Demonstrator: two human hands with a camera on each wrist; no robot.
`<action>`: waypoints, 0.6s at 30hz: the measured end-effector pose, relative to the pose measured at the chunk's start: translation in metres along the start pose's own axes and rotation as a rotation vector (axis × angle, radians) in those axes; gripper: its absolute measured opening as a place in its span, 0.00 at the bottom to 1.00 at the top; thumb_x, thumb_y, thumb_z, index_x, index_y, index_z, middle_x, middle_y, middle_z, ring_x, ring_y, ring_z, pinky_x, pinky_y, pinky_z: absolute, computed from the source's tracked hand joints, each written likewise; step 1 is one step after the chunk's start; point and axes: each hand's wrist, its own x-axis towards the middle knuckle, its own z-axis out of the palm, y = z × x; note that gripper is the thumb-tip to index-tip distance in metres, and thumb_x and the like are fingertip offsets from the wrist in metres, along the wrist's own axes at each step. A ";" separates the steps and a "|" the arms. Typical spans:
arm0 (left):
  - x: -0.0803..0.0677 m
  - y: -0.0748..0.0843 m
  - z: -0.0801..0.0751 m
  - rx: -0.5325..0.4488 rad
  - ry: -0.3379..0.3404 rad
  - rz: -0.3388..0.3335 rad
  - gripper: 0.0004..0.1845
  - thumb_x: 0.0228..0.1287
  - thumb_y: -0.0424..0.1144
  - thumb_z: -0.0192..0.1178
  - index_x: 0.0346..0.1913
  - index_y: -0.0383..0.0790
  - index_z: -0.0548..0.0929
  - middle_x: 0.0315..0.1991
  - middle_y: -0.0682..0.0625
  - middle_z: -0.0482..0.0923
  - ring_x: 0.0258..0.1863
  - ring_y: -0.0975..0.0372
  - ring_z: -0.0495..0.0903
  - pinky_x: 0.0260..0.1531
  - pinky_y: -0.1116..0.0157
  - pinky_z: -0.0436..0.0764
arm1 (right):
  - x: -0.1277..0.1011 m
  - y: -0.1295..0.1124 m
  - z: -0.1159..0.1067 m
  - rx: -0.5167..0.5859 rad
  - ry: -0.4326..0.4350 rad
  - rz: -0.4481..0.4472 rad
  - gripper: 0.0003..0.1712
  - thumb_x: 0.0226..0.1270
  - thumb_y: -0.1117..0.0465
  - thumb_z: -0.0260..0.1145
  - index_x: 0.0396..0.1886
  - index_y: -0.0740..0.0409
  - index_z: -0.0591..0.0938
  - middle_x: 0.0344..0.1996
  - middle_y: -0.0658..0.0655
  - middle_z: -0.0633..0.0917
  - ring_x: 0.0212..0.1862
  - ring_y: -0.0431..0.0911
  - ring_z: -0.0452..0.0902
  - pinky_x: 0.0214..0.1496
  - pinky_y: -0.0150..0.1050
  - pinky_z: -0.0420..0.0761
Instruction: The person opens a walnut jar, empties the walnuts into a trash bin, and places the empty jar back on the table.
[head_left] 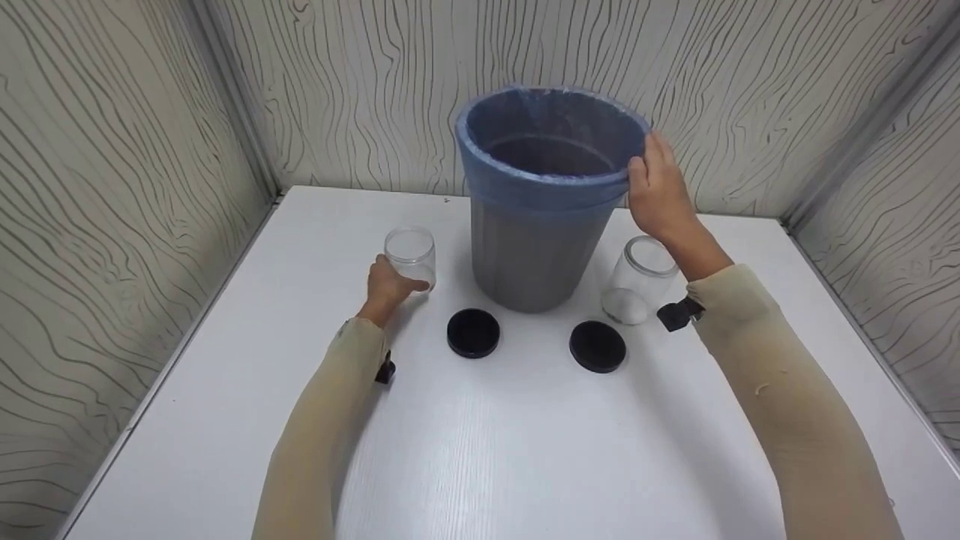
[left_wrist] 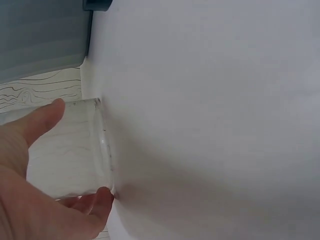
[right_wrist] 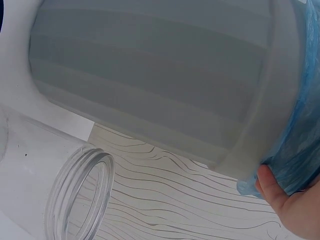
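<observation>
My left hand [head_left: 388, 288] holds a clear jar [head_left: 411, 246] low on its wall, thumb on one side and fingers on the other. The left wrist view shows the jar's base [left_wrist: 104, 150] at the white table surface. A grey trash bin [head_left: 529, 255], lined with a blue bag [head_left: 544, 191], stands upright at the centre back. My right hand [head_left: 661, 187] grips its rim at the right, over the bag. In the right wrist view the thumb [right_wrist: 272, 186] lies against the blue plastic; the other fingers are mostly hidden.
A second clear jar [head_left: 637, 281], without a lid, stands right of the bin near my right forearm. Two black lids [head_left: 473, 333] lie on the white table [head_left: 480, 450] in front of the bin. Wood-patterned panels [head_left: 360, 97] enclose the table's back and sides.
</observation>
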 end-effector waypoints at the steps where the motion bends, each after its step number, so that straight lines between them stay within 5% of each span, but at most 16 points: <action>1: 0.000 0.000 0.000 0.000 -0.001 -0.001 0.49 0.39 0.35 0.77 0.64 0.28 0.59 0.59 0.36 0.66 0.61 0.47 0.66 0.63 0.57 0.62 | 0.000 -0.001 -0.001 0.002 -0.006 0.003 0.35 0.74 0.53 0.35 0.72 0.72 0.49 0.72 0.70 0.49 0.73 0.57 0.40 0.72 0.45 0.42; 11: -0.002 0.012 -0.014 -0.062 -0.029 0.060 0.54 0.43 0.39 0.76 0.69 0.32 0.52 0.64 0.36 0.60 0.65 0.47 0.61 0.64 0.55 0.60 | 0.005 -0.003 -0.013 -0.011 -0.095 0.004 0.37 0.73 0.51 0.34 0.71 0.74 0.49 0.71 0.71 0.48 0.72 0.60 0.40 0.71 0.50 0.42; 18: -0.012 0.035 -0.033 0.067 -0.021 0.132 0.58 0.48 0.48 0.73 0.73 0.31 0.45 0.67 0.33 0.53 0.67 0.44 0.56 0.63 0.51 0.62 | 0.003 -0.002 -0.018 -0.025 -0.089 -0.012 0.38 0.74 0.48 0.35 0.71 0.73 0.50 0.71 0.71 0.48 0.72 0.62 0.41 0.71 0.52 0.43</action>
